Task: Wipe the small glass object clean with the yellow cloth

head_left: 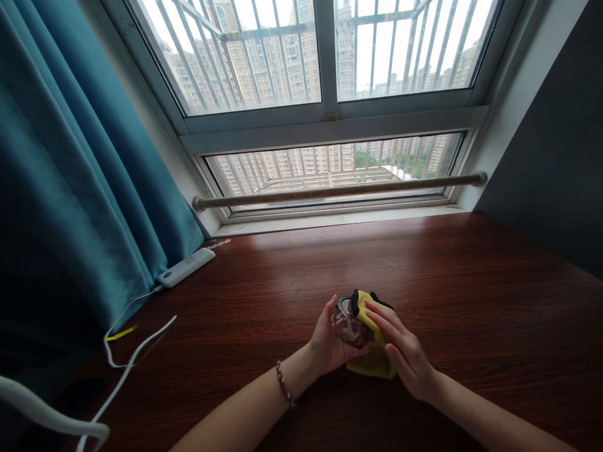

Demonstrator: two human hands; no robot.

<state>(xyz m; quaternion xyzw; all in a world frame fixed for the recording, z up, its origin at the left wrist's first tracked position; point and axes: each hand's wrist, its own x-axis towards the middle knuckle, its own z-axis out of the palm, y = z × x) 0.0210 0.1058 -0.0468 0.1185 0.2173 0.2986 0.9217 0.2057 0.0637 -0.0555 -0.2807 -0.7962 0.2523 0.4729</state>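
Note:
A small clear glass jar or cup (349, 326) is tilted above the wooden table, its round rim facing up and away. My left hand (325, 342) is wrapped round it from the left and below, with a beaded bracelet on the wrist. Against the glass's right side lies a yellow cloth (377, 361) with black edging, hanging down below the hands. My right hand (405, 355) presses the cloth onto the glass, fingers together over the yellow fabric. The cloth hides part of the glass and the right thumb.
The brown wooden table (471, 301) reaches to the window sill, where a metal bar (339, 191) crosses. At left are a white power strip (187, 267), a white cable (136, 355), a yellow tie (121, 333) and a blue curtain (94, 157). A thick white tube (51, 414) enters at lower left.

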